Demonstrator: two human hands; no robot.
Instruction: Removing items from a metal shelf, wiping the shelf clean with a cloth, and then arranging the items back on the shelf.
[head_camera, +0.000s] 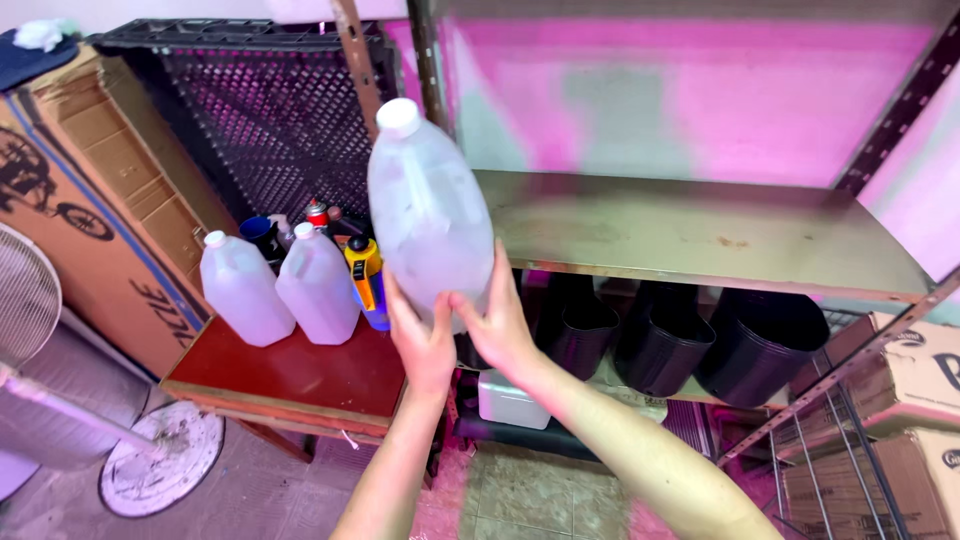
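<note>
Left hand and right hand gripping white jug, brown carton far left

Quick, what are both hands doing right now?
Left hand: holding the large translucent white plastic jug from below.
Right hand: holding the same jug.

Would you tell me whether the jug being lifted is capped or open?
Capped: a white cap sits on the jug, held by both hands.
</note>
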